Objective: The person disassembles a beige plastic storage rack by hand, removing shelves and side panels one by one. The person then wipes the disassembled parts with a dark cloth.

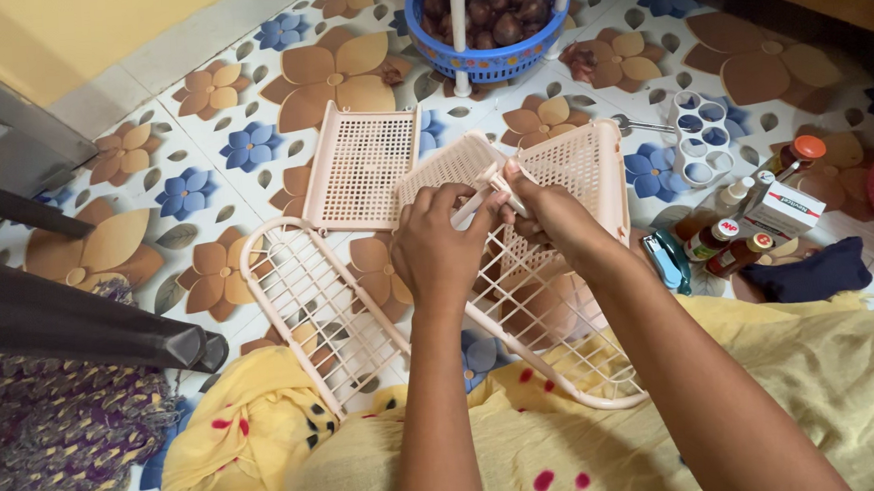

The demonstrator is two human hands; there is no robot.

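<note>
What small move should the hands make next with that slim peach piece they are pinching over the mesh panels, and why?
Probably press the slim peach piece down into the edge of the mesh panel under it. Both the left hand and right hand already pinch it right at that edge, while the wire-style base frame and another mesh panel lie loose on the floor.

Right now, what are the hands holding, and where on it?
Both the left hand and right hand grip a small pale plastic piece at its ends, above the peach mesh rack panels.
</note>
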